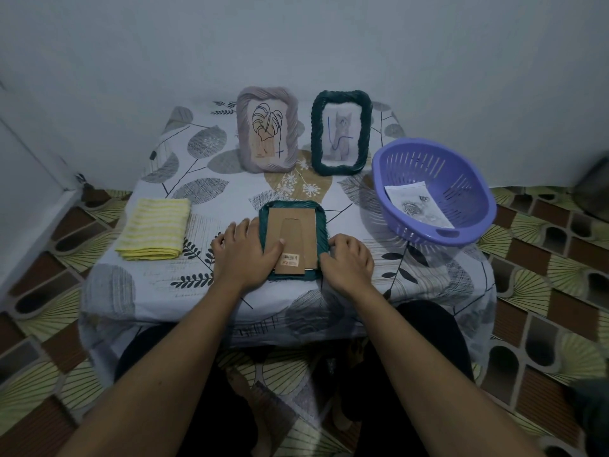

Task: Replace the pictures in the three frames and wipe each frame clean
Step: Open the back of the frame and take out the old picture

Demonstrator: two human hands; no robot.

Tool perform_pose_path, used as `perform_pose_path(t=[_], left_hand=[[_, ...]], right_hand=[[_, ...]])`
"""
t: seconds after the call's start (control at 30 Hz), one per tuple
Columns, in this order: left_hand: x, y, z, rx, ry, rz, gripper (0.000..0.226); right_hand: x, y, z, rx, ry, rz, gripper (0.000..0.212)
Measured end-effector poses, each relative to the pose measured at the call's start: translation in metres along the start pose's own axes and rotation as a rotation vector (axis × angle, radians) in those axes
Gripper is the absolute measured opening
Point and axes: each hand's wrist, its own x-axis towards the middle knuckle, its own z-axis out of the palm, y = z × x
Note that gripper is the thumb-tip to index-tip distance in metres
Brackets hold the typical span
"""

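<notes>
Our two forearms reach forward to a face-down green frame (pixel 294 204) lying at the near middle of the cloth-covered table (pixel 211 179). Our left hand (pixel 247 255) lies flat on the frame's left side, fingers spread, thumb on the brown backing board (pixel 298 225). Our right hand (pixel 349 258) touches the frame's right edge with its fingers bent; we cannot tell whether it grips. Behind stand a grey frame (pixel 267 130) and a dark green frame (pixel 341 133). A folded yellow cloth (pixel 155 229) lies on the left, and on the right a purple basket (pixel 461 166) holds a printed picture (pixel 418 206).
</notes>
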Motion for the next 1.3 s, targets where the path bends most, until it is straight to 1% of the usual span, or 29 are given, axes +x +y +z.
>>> perform_pose_path(t=[0.17,0.33,0.4,0.53,0.67,0.73,0.9,1.13,1.3], left_hand=[[0.0,0.0,0.0,0.002,-0.013,-0.006,0.081],[0.0,0.0,0.001,-0.01,-0.013,-0.004,0.083],[0.0,0.0,0.0,-0.036,-0.001,-0.016,0.084],[-0.001,0.001,-0.004,-0.134,0.02,-0.039,0.082],[0.001,0.006,-0.01,-0.209,0.004,-0.056,0.066],[0.002,0.009,-0.012,-0.233,-0.006,-0.071,0.062],[0.002,0.019,-0.01,-0.25,-0.047,-0.104,0.069],[-0.002,0.029,-0.011,-0.242,-0.062,-0.075,0.062],[-0.004,0.029,-0.011,-0.301,-0.069,-0.089,0.054]], right_hand=[[0.002,-0.003,-0.002,0.008,-0.014,0.028,0.032],[0.006,-0.003,-0.008,0.078,-0.032,0.062,0.061],[0.006,-0.005,-0.009,0.105,-0.013,0.041,0.067],[0.007,-0.009,-0.009,0.07,-0.047,0.012,0.059],[0.008,-0.013,-0.008,0.092,-0.055,0.021,0.052],[0.008,-0.013,-0.008,0.131,-0.049,0.032,0.049],[0.01,-0.008,-0.013,0.182,0.007,0.075,0.042],[0.011,-0.006,-0.019,0.268,0.022,0.125,0.035],[0.01,-0.01,-0.025,0.37,0.029,0.154,0.028]])
